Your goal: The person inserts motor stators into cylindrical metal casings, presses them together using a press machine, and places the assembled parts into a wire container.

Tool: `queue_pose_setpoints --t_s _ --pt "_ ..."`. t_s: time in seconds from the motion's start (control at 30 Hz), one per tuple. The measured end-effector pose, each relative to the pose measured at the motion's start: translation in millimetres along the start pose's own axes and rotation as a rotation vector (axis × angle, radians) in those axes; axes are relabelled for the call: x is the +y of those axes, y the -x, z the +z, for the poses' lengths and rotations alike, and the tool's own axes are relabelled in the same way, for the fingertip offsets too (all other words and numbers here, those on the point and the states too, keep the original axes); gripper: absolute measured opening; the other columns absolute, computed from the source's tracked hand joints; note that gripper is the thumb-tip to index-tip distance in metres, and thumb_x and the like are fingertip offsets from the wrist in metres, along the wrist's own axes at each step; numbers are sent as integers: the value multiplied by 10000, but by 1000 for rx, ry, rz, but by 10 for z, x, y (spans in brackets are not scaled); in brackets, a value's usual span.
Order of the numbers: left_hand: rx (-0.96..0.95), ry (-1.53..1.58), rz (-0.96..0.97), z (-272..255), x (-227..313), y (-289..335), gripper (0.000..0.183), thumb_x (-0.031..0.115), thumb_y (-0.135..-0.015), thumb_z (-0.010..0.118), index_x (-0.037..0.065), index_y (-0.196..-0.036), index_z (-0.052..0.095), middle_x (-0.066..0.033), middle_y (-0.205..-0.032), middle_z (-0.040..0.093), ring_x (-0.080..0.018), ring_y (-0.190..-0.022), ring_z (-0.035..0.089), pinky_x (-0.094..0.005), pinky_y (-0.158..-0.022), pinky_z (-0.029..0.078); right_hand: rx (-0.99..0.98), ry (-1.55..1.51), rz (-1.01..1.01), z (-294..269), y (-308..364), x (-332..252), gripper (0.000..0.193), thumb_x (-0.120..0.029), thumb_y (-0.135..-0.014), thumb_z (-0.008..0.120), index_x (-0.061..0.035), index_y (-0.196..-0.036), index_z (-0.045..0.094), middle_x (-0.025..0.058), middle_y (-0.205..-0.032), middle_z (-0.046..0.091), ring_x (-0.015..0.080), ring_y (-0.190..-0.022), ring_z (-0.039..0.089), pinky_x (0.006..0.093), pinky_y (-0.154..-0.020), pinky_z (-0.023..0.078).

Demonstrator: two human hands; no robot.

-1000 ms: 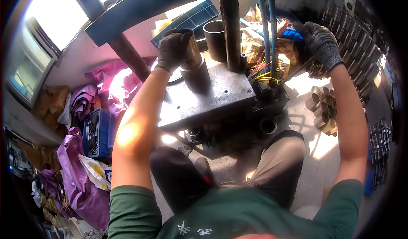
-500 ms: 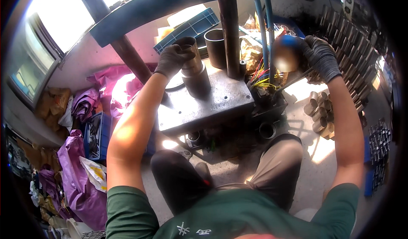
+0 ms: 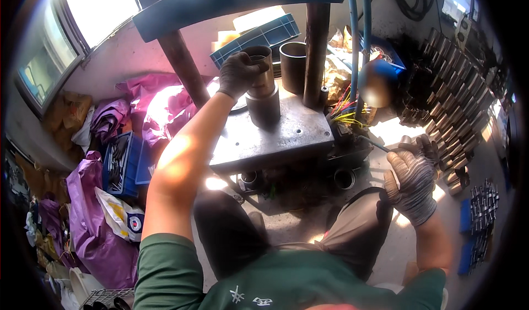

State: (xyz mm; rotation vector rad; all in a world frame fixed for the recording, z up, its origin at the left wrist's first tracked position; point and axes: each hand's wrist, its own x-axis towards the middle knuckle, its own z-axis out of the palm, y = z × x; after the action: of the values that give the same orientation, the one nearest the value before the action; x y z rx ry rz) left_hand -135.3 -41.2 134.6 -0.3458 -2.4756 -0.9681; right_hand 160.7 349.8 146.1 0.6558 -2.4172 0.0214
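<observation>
My left hand [image 3: 239, 75], in a dark glove, is wrapped round a shiny metal sleeve [image 3: 263, 80]. That sleeve stands upright on a darker, wider metal cylinder [image 3: 264, 110], which rests on a thick steel plate [image 3: 281, 139]. To the right, low beside my knee, my right hand [image 3: 410, 180] in a grey glove is closed round the end of a thin lever rod [image 3: 373, 142]. The rod slopes from the base of the press to that hand; its gripped end is hidden by the fingers. A wide, open dark pipe piece [image 3: 293, 68] stands behind the sleeve.
A blue press frame [image 3: 237, 7] arches overhead on steel posts [image 3: 317, 56]. Coloured wires [image 3: 347, 114] hang by blue hoses. Stacked metal tubes [image 3: 460, 101] line the right side. Purple sacks [image 3: 102, 216] and a blue bin [image 3: 122, 164] lie left. A blue crate [image 3: 256, 39] leans behind.
My right hand has swung down toward my knee, and the lever rod has tilted down with it. My left hand keeps its hold on the sleeve. The view has shifted slightly.
</observation>
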Motion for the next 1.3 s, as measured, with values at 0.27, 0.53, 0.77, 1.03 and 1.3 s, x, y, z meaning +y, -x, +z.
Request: queue_pose_setpoints --t_s 0.27,0.53,0.77,1.03,1.3 --pt "127 121 48 143 -54 43 413 367 -759 876 66 -1035 818 -160 -1072 746 -298 -1003 733 -388 -932 572 -424 -573 -43 1564 -278 -222 502 -154 -801 722 -44 -1290 692 185 -1227 659 398 -1166 625 464 -1050 506" --pt "106 633 57 3 -82 25 307 164 -857 813 101 -1157 806 -87 -1033 814 -139 -934 758 -274 -877 581 -1034 -511 77 1930 -377 -375 667 -537 -971 648 -15 -1386 642 250 -1420 596 440 -1255 606 476 -1119 459" --pt "105 3 167 -76 492 177 250 188 -754 882 36 -814 694 -160 -1158 744 -354 -1057 714 -367 -959 560 -1330 -586 -19 2102 -426 -324 668 -628 -1034 497 -111 -1439 622 208 -1378 655 395 -1243 628 459 -1095 469" --pt "453 315 440 -310 64 909 264 35 -735 859 30 -896 650 -163 -1352 650 -314 -1222 641 -392 -1003 533 -1303 -604 -90 2361 -246 -262 603 -644 -994 549 -144 -1263 753 197 -1202 742 418 -1136 681 465 -1017 521" --pt "229 419 -358 -285 -1100 1601 278 123 -734 905 -21 -915 752 -115 -1307 657 -227 -1083 693 -342 -901 585 -1204 -583 -81 2257 -231 -241 503 -399 -960 659 -40 -1310 700 218 -1299 696 422 -1208 645 472 -1068 508"
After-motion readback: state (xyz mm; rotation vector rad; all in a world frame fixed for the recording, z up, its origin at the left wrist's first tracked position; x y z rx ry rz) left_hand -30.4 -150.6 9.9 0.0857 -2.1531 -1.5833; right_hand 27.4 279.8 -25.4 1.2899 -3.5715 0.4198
